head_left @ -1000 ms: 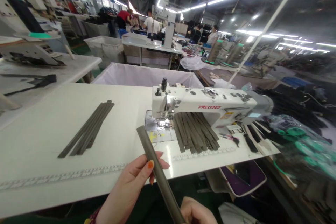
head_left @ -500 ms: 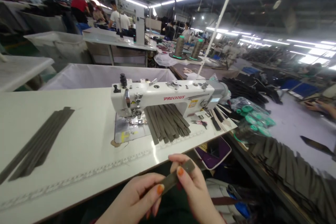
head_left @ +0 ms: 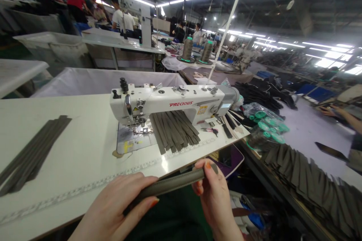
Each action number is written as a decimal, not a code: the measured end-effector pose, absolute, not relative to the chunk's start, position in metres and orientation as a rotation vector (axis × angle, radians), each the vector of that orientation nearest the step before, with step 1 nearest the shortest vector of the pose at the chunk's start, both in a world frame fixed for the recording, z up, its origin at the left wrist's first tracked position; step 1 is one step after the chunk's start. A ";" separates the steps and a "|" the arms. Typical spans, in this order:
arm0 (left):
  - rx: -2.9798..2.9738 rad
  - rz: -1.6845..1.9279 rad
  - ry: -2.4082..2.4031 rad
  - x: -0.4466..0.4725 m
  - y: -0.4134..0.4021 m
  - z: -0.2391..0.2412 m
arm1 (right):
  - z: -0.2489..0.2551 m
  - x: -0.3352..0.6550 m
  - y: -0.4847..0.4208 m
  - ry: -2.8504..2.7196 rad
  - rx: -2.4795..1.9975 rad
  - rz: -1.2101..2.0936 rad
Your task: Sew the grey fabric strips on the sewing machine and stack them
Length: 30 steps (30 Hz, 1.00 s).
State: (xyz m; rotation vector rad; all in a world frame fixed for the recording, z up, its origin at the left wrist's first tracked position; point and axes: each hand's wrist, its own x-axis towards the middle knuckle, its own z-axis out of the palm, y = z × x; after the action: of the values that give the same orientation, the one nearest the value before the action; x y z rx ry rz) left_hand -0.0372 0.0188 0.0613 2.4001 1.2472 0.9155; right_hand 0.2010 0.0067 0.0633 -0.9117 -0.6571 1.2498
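Note:
Between my two hands a grey-brown strap [head_left: 178,181] with a line of stitching along its edge is stretched just in front of the table's front edge. My left hand [head_left: 121,199] grips it on the left, thumb below and fingers on top. Near its right end my right hand [head_left: 213,188] pinches it, with the thumb on top. Beyond my hands stands a white sewing machine [head_left: 166,101]. A bundle of similar strips [head_left: 177,131] lies under its arm, and another pile of strips [head_left: 38,148] rests on the table at the left.
A measuring tape [head_left: 93,186] runs along the front of the white table [head_left: 87,150]. Small snips [head_left: 209,131] lie right of the strips. Thread cones [head_left: 187,49] stand behind the machine. At the right are bagged green-ended spools [head_left: 267,124], more strips [head_left: 308,180] and another person's arm [head_left: 346,116].
My left hand has slid left along the strap, away from my right hand, so a longer stretch of it shows. My right hand has moved slightly right. The view has shifted a little.

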 end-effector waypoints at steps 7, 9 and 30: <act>2.438 0.976 1.160 -0.034 0.019 0.067 | 0.062 0.198 0.008 -0.510 -0.866 1.353; 2.442 0.966 1.153 -0.035 0.019 0.066 | 0.061 0.198 0.008 -0.499 -0.855 1.359; 1.985 1.140 0.924 -0.017 0.016 0.069 | 0.006 0.140 -0.009 -0.327 -0.707 1.865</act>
State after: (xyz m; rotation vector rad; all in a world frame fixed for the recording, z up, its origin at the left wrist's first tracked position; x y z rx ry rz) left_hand -0.0168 0.0161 0.0692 1.9846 0.9235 1.1397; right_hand 0.1396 -0.0093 0.0061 -0.7074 -0.3266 1.8645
